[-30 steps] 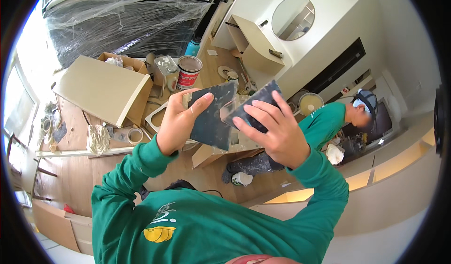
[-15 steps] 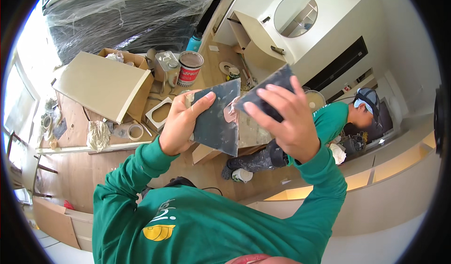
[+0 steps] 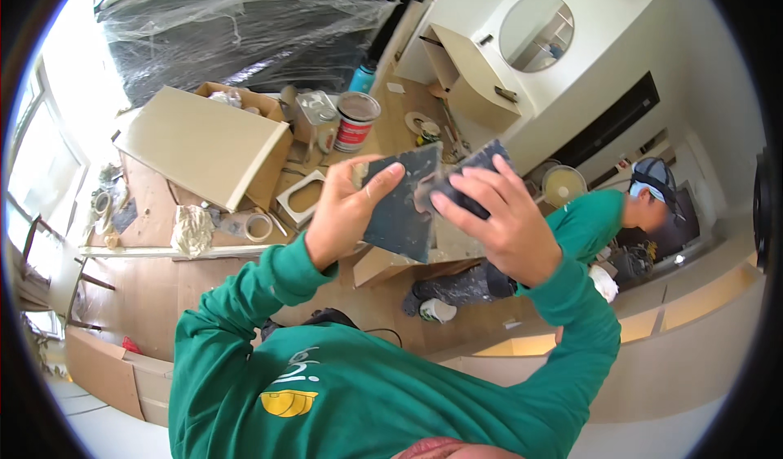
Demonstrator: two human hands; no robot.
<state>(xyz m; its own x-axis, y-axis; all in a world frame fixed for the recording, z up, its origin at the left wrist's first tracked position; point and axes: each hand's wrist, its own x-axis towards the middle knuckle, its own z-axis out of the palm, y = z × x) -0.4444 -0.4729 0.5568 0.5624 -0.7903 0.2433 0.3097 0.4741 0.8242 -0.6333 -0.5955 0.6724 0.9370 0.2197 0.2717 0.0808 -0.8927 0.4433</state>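
Note:
My left hand [image 3: 341, 214] grips a wide dark putty knife [image 3: 400, 214], thumb lying on its face and fingers behind it. A second dark putty knife [image 3: 488, 159] is held in my right hand [image 3: 518, 232], with the fingers spread over its flat side. The two blades meet at the right edge of the left one. Between them is a small dab of pinkish-brown putty [image 3: 423, 191], partly covered by the right blade. Any handles are hidden behind my hands.
Beyond my hands a worktable [image 3: 151, 235] bears a tan box [image 3: 196, 145], a red-and-white bucket [image 3: 356, 126], a clear jug [image 3: 316, 110] and a tape roll [image 3: 258, 227]. At right, a co-worker in green [image 3: 591, 214] bends low. Near the co-worker's leg stands a white tub [image 3: 438, 310].
The right putty knife has tilted and come closer to the left one, its edge now at the putty. The whole view has shifted slightly, with the surroundings appearing farther right.

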